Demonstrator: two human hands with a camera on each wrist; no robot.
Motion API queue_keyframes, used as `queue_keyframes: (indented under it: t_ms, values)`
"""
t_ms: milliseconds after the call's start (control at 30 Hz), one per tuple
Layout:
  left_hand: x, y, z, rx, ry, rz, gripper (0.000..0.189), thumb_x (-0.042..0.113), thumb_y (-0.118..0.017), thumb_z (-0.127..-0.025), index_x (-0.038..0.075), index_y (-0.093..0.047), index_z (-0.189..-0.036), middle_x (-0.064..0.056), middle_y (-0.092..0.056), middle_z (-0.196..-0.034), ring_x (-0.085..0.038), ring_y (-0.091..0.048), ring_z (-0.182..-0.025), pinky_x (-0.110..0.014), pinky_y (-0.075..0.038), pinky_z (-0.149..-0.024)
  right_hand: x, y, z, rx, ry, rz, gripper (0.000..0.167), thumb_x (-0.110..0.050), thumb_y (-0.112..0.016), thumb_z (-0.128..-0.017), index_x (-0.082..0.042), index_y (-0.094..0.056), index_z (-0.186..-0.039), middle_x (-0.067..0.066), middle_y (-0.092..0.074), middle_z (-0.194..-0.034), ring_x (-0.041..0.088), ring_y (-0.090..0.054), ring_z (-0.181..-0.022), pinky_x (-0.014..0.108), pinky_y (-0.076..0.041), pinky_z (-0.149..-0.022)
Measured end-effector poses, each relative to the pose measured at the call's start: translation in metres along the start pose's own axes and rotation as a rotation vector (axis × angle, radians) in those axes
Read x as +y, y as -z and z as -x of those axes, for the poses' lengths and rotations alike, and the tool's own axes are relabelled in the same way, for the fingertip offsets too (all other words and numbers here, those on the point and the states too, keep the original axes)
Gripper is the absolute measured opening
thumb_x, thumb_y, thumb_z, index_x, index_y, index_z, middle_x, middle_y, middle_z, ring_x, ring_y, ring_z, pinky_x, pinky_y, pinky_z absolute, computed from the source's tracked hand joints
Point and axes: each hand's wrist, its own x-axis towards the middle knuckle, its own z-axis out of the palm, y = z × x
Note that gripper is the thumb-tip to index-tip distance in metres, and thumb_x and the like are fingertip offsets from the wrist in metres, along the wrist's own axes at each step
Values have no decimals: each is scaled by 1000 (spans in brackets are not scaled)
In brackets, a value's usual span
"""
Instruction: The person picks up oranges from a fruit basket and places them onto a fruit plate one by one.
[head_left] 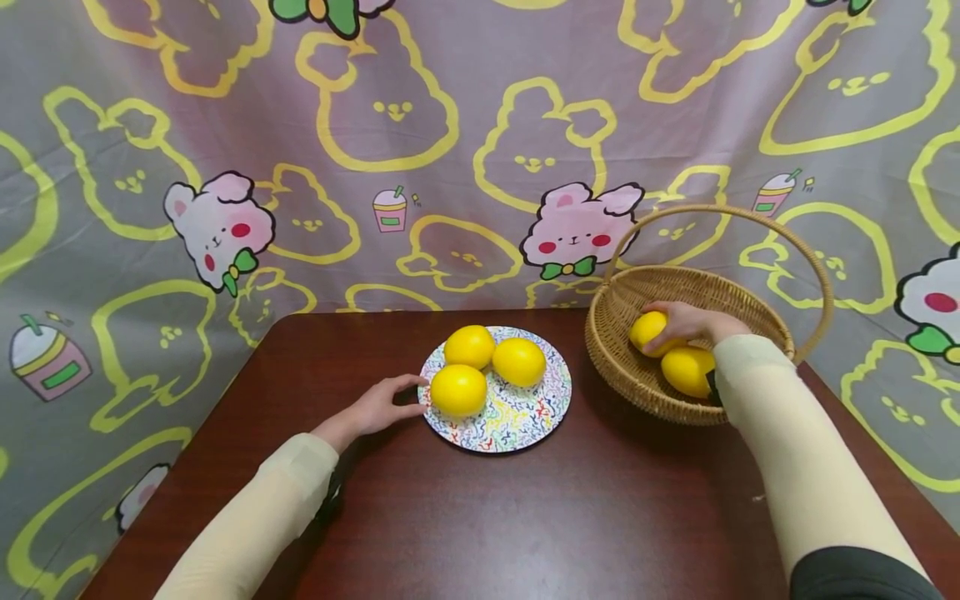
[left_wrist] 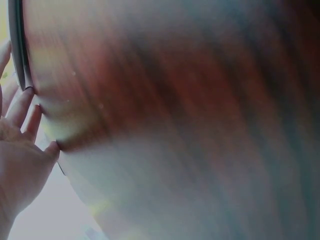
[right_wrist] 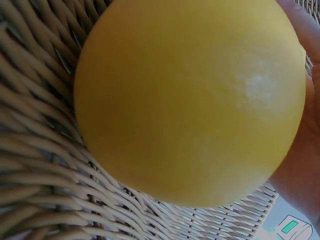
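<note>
Three yellow lemons [head_left: 459,391] sit together on the round, colourfully patterned plate [head_left: 525,417] in the head view. My left hand [head_left: 382,405] is at the plate's left edge, its fingers extended and spread, with fingertips right at the rim in the left wrist view. Inside the wicker basket [head_left: 621,375], my right hand [head_left: 688,322] grips a lemon [head_left: 647,330] from above. Another lemon [head_left: 687,372] lies in the basket below that hand, partly hidden by the sleeve. A large lemon [right_wrist: 190,100] fills the right wrist view and covers part of the hand.
The basket's tall arched handle [head_left: 813,250] rises over the right forearm. Behind the dark reddish-brown table [head_left: 525,517] hangs a patterned curtain [head_left: 450,167] close to its back edge. The basket stands at the table's back right, a short way right of the plate.
</note>
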Motion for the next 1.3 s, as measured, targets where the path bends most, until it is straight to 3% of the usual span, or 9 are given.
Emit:
queue_keyframes:
  t_ms: [333, 633, 967, 1300]
  values:
    - [3, 2, 1, -4, -16, -12, 55, 36, -71, -89, 13, -55, -135, -10, -53, -138, -31, -42, -131, -52, -30, -109, -1, 2, 1, 28, -17, 29, 79, -29, -83, -77, 4, -43, -135, 28, -51, -117, 37, -49, -101, 42, -43, -81]
    - [1, 2, -1, 2, -20, -15, 55, 36, -72, -88, 13, -55, -135, -9, -54, -137, -30, -43, -130, -50, -30, -109, -12, 14, 4, 107, 20, 12, 74, -28, -82, -77, 5, -45, -132, 22, -57, -109, 33, -54, -94, 42, -43, -80]
    - [0, -1, 1, 12, -51, -34, 54, 35, -71, -89, 10, -56, -134, -11, -55, -136, -31, -44, -130, -50, -31, -108, -36, 33, 10, 88, -2, 23, 74, -30, -80, -80, 2, -42, -134, 22, -53, -106, 30, -52, -88, 39, -48, -66]
    - [1, 1, 1, 12, -31, -34, 55, 36, -72, -89, 11, -55, -135, -10, -54, -137, -31, -44, -130, -50, -31, -108, -52, 40, 12, 112, 20, 62, 82, -35, -81, -78, 0, -41, -140, 25, -51, -119, 36, -50, -99, 44, -42, -78]
